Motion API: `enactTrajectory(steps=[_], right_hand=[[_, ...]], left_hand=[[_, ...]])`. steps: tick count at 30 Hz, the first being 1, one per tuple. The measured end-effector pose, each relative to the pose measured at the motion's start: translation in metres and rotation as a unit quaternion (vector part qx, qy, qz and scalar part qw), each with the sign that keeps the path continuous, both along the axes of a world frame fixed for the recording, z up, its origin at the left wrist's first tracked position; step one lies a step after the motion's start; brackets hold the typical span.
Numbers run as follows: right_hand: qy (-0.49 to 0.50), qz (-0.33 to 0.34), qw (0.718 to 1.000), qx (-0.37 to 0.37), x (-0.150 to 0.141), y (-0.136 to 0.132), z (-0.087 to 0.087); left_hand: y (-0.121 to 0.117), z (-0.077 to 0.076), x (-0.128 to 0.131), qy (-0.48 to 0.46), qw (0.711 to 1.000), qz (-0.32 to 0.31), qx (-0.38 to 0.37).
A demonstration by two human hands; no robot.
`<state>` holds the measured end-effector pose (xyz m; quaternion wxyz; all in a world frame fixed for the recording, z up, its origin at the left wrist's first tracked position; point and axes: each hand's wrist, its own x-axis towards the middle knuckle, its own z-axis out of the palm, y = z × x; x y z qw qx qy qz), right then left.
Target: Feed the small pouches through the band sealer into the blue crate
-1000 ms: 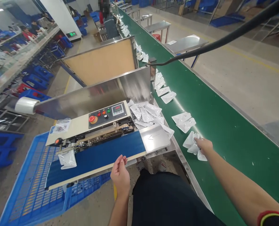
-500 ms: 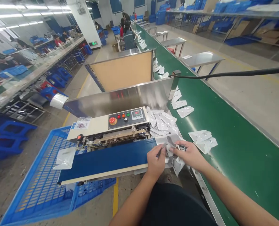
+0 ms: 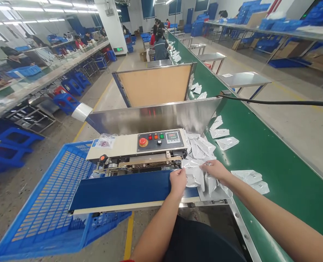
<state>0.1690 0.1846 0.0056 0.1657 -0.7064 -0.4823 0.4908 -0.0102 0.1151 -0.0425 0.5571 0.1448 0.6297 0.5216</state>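
A white pouch (image 3: 192, 174) is stretched between my two hands at the right end of the blue belt (image 3: 120, 191), its upper edge by the sealing machine (image 3: 150, 147). My left hand (image 3: 178, 181) pinches the pouch's left side. At its upper right, the fingers of my right hand (image 3: 215, 169) are closed on the pouch edge. Another white pouch hangs below my right hand, over the metal plate (image 3: 216, 193). Behind my hands lies a pile of similar pouches (image 3: 201, 146), against the machine's right end.
To the right runs a green conveyor (image 3: 281, 171) with scattered pouches (image 3: 247, 177). A blue crate (image 3: 38, 214) stands under the belt's left end. Behind the machine rises a metal panel (image 3: 156, 118). A black cable (image 3: 276, 102) crosses above the conveyor. People sit farther back.
The crumpled pouch between my hands is now spread flat and nearer the machine. A pouch at the belt's left end has gone from there. The view has shifted slightly.
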Motion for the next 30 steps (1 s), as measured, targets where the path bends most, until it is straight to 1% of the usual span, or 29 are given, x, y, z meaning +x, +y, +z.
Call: enactTrajectory(steps=[3,5,7,8,10,12,13,14,15,17,18,19,20,21,23,24,26,28,29,30], right_hand=[[0.015,0.04,0.999,-0.019,-0.024,0.012,0.001],[0.017,0.062,0.998,-0.022,-0.034,0.014,0.002],[0.018,0.066,0.998,-0.007,-0.035,0.011,0.001],[0.019,0.062,0.998,0.006,-0.032,0.009,0.0],[0.024,0.048,0.998,0.031,-0.024,0.001,-0.001],[0.024,0.034,0.998,0.051,-0.02,-0.01,0.0],[0.023,0.033,0.997,0.06,-0.022,-0.017,0.002],[0.024,0.037,0.997,0.069,-0.026,-0.024,0.006],[0.028,0.047,0.995,0.079,-0.032,-0.031,0.01],[0.047,0.077,0.991,0.094,-0.045,-0.041,0.02],[0.06,0.088,0.99,0.096,-0.05,-0.043,0.025],[0.078,0.088,0.989,0.094,-0.051,-0.043,0.03],[0.1,0.077,0.988,0.088,-0.049,-0.042,0.034],[0.126,0.057,0.987,0.079,-0.043,-0.039,0.038],[0.159,0.016,0.985,0.064,-0.024,-0.034,0.044],[0.162,0.014,0.985,0.059,-0.014,-0.033,0.045],[0.152,0.042,0.986,0.052,0.001,-0.038,0.045],[0.149,0.074,0.985,0.046,0.007,-0.047,0.041],[0.155,0.078,0.984,0.046,0.007,-0.051,0.037],[0.159,0.072,0.983,0.049,0.006,-0.055,0.033]], left_hand=[[-0.001,-0.007,-0.014,0.039,0.999,0.002,0.013],[-0.007,-0.007,-0.031,0.077,0.997,0.0,0.021],[-0.017,-0.004,-0.053,0.114,0.993,-0.002,0.034],[-0.024,-0.001,-0.064,0.134,0.99,0.006,0.042],[-0.042,0.006,-0.084,0.202,0.976,0.049,0.062],[-0.062,0.014,-0.093,0.285,0.951,0.088,0.081],[-0.07,0.019,-0.091,0.307,0.944,0.082,0.091],[-0.077,0.023,-0.085,0.31,0.944,0.055,0.103],[-0.082,0.027,-0.076,0.292,0.949,0.007,0.117],[-0.083,0.034,-0.052,0.232,0.954,-0.118,0.146],[-0.081,0.037,-0.04,0.205,0.951,-0.169,0.16],[-0.076,0.04,-0.03,0.181,0.948,-0.199,0.171],[-0.071,0.042,-0.024,0.159,0.948,-0.208,0.181],[-0.065,0.043,-0.02,0.136,0.952,-0.2,0.188],[-0.055,0.043,-0.02,0.101,0.961,-0.164,0.196],[-0.051,0.043,-0.022,0.092,0.963,-0.157,0.199],[-0.046,0.041,-0.025,0.089,0.961,-0.174,0.196],[-0.042,0.039,-0.022,0.092,0.956,-0.2,0.192],[-0.04,0.038,-0.019,0.099,0.956,-0.199,0.19],[-0.038,0.036,-0.014,0.109,0.96,-0.18,0.186]])
